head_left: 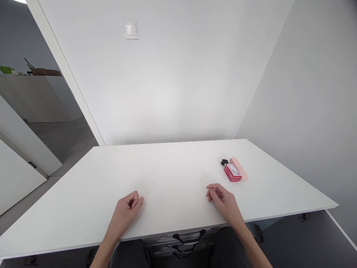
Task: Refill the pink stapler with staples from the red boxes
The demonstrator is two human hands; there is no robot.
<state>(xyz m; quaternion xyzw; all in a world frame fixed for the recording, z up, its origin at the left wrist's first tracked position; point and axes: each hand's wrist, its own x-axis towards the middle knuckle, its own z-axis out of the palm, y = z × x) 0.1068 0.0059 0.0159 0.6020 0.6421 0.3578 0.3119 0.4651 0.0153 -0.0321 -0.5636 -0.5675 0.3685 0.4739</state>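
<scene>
My left hand (128,207) rests on the white table (167,167) near its front edge, fingers curled into a loose fist with nothing visible in it. To the right, my right hand (221,199) also rests on the table, its fingers loosely bent and the thumb close to the index finger; I see nothing held. Just beyond the right hand lie stacked red and white small boxes (232,172). Against their right side is a long pink case (239,169) with rounded ends. A small black object (224,162), too small to identify, lies behind the boxes.
A white wall with a light switch (132,30) rises behind the table, and a grey wall (312,104) stands at the right. Below the front edge are black handles (189,240) and my legs. A doorway opens at the left onto a grey cabinet (30,98).
</scene>
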